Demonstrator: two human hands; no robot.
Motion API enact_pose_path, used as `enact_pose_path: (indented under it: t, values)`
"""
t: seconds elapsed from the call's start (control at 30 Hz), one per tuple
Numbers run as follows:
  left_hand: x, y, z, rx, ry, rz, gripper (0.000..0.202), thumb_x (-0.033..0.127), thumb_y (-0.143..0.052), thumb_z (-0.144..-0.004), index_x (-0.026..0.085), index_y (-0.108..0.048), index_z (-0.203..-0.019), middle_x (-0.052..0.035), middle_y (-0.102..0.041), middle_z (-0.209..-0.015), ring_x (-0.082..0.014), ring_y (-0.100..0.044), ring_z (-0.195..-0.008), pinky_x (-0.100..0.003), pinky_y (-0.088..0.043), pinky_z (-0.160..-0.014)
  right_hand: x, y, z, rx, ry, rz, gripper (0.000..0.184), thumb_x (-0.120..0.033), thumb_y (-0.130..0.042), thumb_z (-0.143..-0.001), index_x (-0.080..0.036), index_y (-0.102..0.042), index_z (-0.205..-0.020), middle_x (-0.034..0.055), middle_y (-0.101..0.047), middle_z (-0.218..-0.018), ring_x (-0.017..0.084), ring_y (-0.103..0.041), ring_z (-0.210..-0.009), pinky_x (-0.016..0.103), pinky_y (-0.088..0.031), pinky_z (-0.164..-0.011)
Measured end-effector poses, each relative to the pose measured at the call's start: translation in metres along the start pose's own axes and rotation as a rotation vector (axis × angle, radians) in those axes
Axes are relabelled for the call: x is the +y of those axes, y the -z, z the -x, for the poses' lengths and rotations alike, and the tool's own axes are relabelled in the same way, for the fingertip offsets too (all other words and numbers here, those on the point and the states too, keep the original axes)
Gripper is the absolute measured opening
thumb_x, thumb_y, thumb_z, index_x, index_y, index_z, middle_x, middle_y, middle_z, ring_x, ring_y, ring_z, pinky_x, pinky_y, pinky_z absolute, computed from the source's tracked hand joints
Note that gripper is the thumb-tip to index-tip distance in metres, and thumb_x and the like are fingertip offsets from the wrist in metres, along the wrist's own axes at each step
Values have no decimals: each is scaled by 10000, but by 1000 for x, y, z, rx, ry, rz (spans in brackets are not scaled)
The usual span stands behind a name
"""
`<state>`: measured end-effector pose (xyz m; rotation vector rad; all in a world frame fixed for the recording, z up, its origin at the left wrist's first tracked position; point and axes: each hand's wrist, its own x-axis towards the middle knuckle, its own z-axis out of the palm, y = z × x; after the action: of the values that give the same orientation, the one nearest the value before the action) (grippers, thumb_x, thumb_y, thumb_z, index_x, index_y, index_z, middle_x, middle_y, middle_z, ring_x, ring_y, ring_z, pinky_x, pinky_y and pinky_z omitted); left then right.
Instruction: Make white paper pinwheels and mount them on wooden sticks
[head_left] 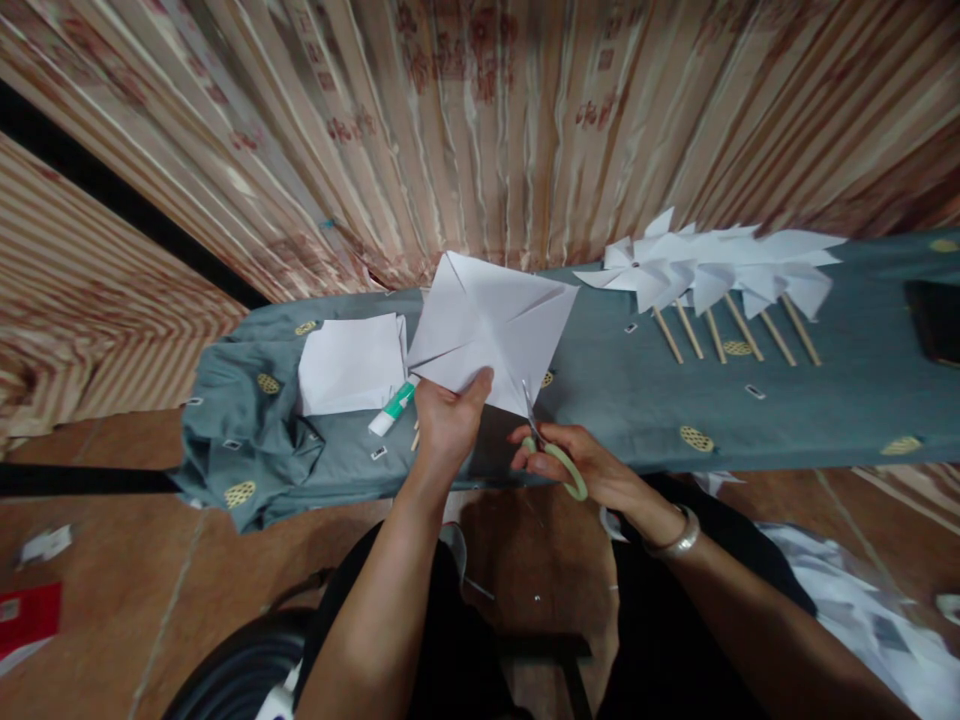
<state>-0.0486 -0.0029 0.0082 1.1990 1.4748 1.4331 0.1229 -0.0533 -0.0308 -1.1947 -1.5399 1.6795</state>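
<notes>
My left hand [448,418] is closed on the lower edge of a creased white paper square [491,325], holding it up over the table. My right hand [581,465] grips green-handled scissors [551,450]; their blades point up into the paper's lower corner. A white and green glue stick [394,407] lies on the cloth just left of my left hand, beside a stack of white paper sheets [351,362].
A grey-green cloth [787,400] covers the narrow table. Several finished white paper pinwheels on wooden sticks [720,275] lie at the right. A dark object [934,320] sits at the far right. Striped curtain hangs behind. Paper scraps lie on the floor.
</notes>
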Motion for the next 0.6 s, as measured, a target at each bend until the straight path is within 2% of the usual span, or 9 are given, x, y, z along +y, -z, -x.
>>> enact_pose_path:
  t: [0.13,0.43,0.6]
  values:
    - [-2,1,0,-4,-14,1,221,333,-740,-666,122,-676,-690,-81,-712,-705,-220,-677,-746,-310,-560,-730,0,0,0,0,-13,-20,473,-543,-685,-804,-153,-679,-1072,45,-683,-839,169,-611,-751,295,-496,-675]
    - [1,2,-1,5,-6,-15,232,314,-739,-662,113,-699,-771,-110,-748,-807,-228,-696,-754,-322,-569,-728,2,0,0,-4,-4,4,463,-561,-683,-800,-157,-686,-1028,18,-659,-762,127,-562,-637,258,-441,-584]
    - [0,2,-1,10,-1,0,200,310,-754,-655,136,-675,-713,-114,-756,-855,-236,-708,-806,-324,-577,-773,1,-1,0,2,-17,-16,479,-589,-680,-785,-158,-684,-995,-2,-620,-705,110,-523,-600,247,-400,-551]
